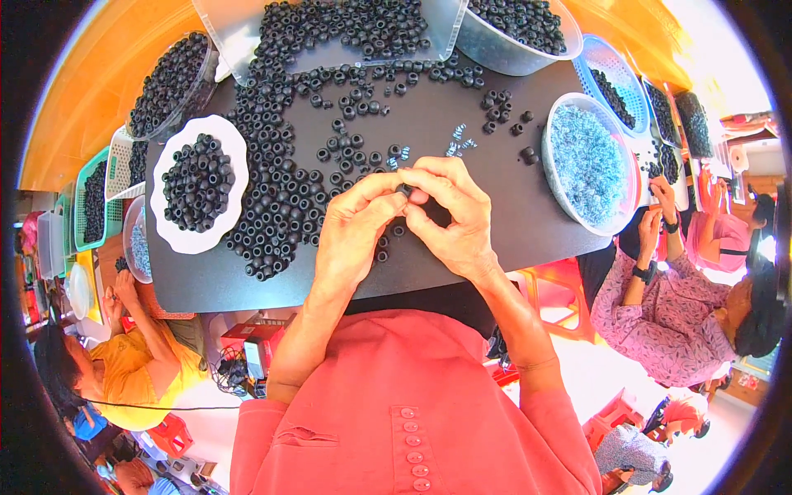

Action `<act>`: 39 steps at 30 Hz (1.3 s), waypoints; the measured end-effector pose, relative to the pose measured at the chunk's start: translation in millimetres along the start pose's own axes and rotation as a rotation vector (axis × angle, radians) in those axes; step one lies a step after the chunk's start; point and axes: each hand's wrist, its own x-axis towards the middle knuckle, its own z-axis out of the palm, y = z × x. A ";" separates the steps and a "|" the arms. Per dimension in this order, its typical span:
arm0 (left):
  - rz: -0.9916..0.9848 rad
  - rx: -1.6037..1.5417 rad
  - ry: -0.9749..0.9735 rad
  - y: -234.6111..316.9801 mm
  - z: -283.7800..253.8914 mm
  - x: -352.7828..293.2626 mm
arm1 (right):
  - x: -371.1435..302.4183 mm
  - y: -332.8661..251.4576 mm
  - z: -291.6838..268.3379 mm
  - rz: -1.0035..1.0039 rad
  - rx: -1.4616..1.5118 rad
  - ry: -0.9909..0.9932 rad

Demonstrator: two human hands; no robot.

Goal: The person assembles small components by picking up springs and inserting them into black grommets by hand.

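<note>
My left hand (356, 221) and my right hand (452, 213) meet over the near part of the dark table, fingertips pinched together. Between them is a small black round piece (404, 190), mostly covered by the fingers. Loose black pieces (285, 202) of the same kind, bead-like with a hole in each, lie heaped to the left of my hands. Just beyond my fingers are a few small pale-blue coiled bits (459, 142) that look like springs. A white bowl (551, 165) full of pale-blue bits stands to the right.
A scalloped white plate (238, 169) of black pieces sits at the left. At the far side are a clear bin (227, 37) and a round tub (518, 64), both with black pieces. People work on both sides, one in yellow (136, 371), another in patterned pink (660, 322).
</note>
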 end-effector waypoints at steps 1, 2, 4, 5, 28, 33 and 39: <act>0.000 -0.001 0.000 -1.0 -1.5 0.2 | -0.4 1.1 0.7 0.000 -0.001 -0.001; -0.027 -0.045 0.003 -2.2 -3.2 0.4 | -1.4 3.2 1.6 -0.008 -0.006 0.011; -0.052 -0.090 0.008 -1.1 -4.1 1.4 | -1.1 6.4 2.0 -0.018 -0.009 0.021; -0.069 -0.119 -0.015 0.7 -3.6 1.8 | -1.0 7.7 1.4 -0.053 -0.044 0.026; -0.126 -0.088 -0.017 3.6 -1.7 0.2 | 6.6 8.9 4.4 -0.204 -0.253 0.012; -0.124 -0.033 -0.039 2.4 1.5 3.7 | 6.5 8.8 3.0 -0.245 -0.296 0.023; -0.089 0.142 0.015 1.9 4.1 0.6 | 7.6 9.9 5.6 -0.298 -0.292 0.054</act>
